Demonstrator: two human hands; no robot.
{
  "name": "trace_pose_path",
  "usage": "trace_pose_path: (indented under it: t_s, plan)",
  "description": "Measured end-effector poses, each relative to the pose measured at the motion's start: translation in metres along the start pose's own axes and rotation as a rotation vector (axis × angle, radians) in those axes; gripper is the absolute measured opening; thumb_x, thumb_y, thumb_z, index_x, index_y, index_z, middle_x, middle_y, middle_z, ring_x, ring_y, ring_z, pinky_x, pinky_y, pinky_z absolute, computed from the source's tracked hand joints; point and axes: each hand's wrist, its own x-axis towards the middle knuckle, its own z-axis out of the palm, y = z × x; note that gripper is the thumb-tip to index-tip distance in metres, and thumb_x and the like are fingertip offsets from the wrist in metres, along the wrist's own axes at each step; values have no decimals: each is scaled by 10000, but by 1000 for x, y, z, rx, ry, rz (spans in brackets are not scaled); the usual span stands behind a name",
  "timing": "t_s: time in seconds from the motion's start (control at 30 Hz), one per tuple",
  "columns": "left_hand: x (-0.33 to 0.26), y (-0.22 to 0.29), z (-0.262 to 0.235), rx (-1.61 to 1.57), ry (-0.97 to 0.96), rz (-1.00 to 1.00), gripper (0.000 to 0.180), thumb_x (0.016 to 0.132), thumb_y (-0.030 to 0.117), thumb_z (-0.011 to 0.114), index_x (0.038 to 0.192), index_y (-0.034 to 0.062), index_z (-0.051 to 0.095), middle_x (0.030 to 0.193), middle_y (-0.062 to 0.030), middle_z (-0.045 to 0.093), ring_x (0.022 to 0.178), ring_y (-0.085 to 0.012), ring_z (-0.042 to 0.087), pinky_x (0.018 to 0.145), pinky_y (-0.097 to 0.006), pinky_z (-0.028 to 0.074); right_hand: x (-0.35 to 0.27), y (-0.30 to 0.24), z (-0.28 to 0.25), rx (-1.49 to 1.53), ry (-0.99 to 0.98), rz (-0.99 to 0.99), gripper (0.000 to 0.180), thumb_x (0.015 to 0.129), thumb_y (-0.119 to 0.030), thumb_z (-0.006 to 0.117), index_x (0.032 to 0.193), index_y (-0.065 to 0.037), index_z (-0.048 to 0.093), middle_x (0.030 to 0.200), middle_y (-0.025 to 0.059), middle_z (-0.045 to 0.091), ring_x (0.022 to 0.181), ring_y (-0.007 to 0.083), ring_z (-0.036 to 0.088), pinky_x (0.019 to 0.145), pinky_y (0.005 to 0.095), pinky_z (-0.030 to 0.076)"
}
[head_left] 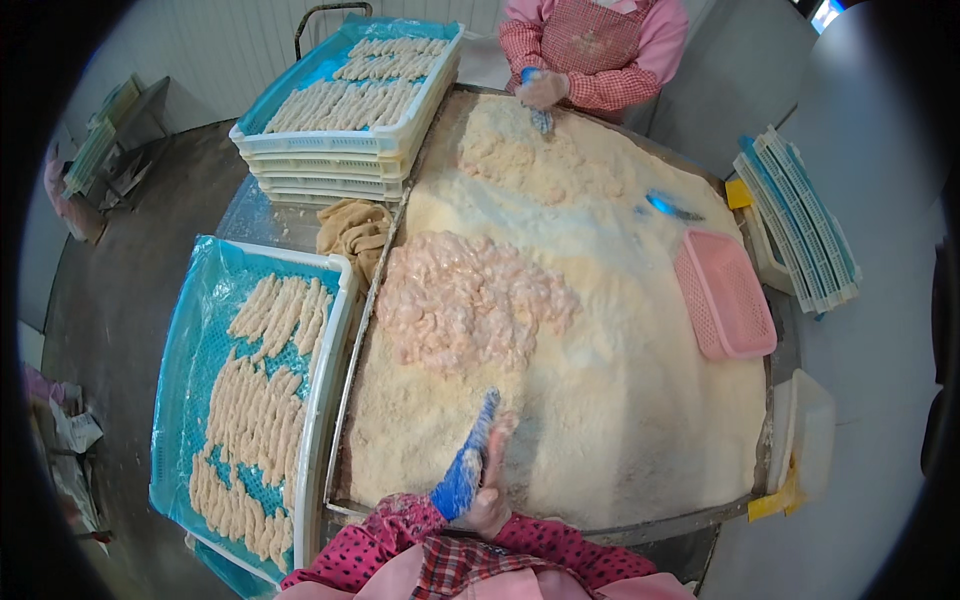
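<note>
The 2 hands are held together over the near side of the desk (345, 430), with the fingers stretched out and pointed away from the body. The left hand (462, 475) is covered by a blue glove dusted with powder, and the right hand (490, 500) is set alongside it, palm side inward. Little or no gap is left between them; whether anything is held there cannot be told.

Just beyond the fingertips, a heap of raw pink meat (455, 300) is spread on the left half of the desk, on a thick layer of pale powder (620, 400). To the left, coated strips (250, 420) are laid in rows in a blue-lined white crate (345, 285). Farther up, a stack of crates (330, 165) is topped by more strips, and a crumpled brown cloth (352, 232) is placed between the stack and the desk.

On the right side, a pink basket (730, 300) is rested on the powder. At the far edge, a co-worker (595, 45) is seen, with gloved hands brought together above the powder.
</note>
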Motion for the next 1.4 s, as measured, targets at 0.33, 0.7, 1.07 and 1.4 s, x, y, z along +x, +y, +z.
trace_pose_path:
  t_s: [0.33,0.7,1.07,1.4]
  plan:
    - [5,-2,-25,-579,489,-153,627,971,399,338,1425,-4,181,1485,-138,202,1368,-254,198,1125,-355,135,52,6,8,-154,-247,197,682,950,-348,350,1441,7,39,1485,208,127,1383,313,107,1119,414,62]
    - [-217,157,-287,215,1183,209,696,943,543,271,1404,21,250,1468,-149,241,1369,-236,206,1136,-382,122,146,190,-97,-658,8,474,215,730,-59,626,937,-41,572,826,86,590,772,171,567,726,303,470]
    - [-358,151,-378,22,1044,-420,518,988,358,319,1320,-32,391,1315,-156,473,1248,-255,417,1096,-346,257,170,171,-129,-47,177,694,126,772,-78,625,886,-62,574,775,-10,541,689,95,506,625,233,433]
    - [-126,82,-201,-100,736,-238,436,938,190,481,1326,-1,421,1338,-131,450,1225,-223,439,1031,-327,341,44,68,-139,-212,-613,589,331,786,-118,621,1112,-63,609,1173,137,589,1139,248,521,956,332,400]
